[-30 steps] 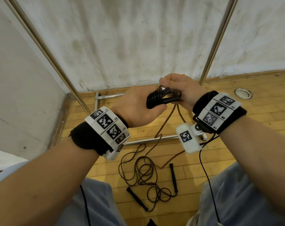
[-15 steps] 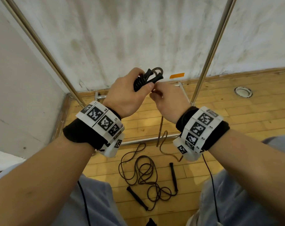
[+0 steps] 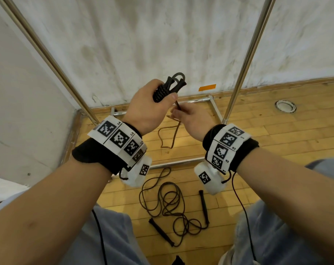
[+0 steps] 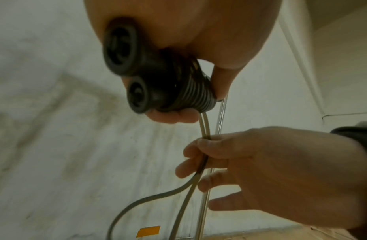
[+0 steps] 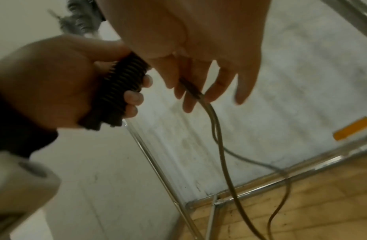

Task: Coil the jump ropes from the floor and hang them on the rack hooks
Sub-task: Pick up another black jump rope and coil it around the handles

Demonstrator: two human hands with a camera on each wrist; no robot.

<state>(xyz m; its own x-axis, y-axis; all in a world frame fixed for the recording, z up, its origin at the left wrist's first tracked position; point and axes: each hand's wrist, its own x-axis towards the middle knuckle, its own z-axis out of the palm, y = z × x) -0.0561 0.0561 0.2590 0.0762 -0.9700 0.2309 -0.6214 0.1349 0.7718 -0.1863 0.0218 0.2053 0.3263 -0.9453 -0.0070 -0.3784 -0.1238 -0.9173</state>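
My left hand (image 3: 151, 106) grips the two black handles of a jump rope (image 3: 165, 90) with brown cord wound tightly round them, raised in front of the wall. In the left wrist view the two handle ends (image 4: 125, 65) point at the camera. Just below, my right hand (image 3: 189, 116) pinches the doubled cord (image 4: 204, 129) that runs down from the bundle. A short loop of that cord (image 3: 169, 134) hangs above the floor. A second jump rope (image 3: 172, 207) lies tangled on the wooden floor between my knees, its black handles (image 3: 203, 206) lying apart.
The metal rack's two upright poles (image 3: 246, 56) rise left and right of my hands, and its base bars (image 3: 173, 164) lie on the floor by the wall. An orange tape strip (image 3: 207, 87) marks the wall. A round floor fitting (image 3: 284, 106) sits at right.
Both hands rose from chest height toward the wall. The right hand left the bundle and slid down onto the cord. The hanging cord has shortened and lifted off the floor.
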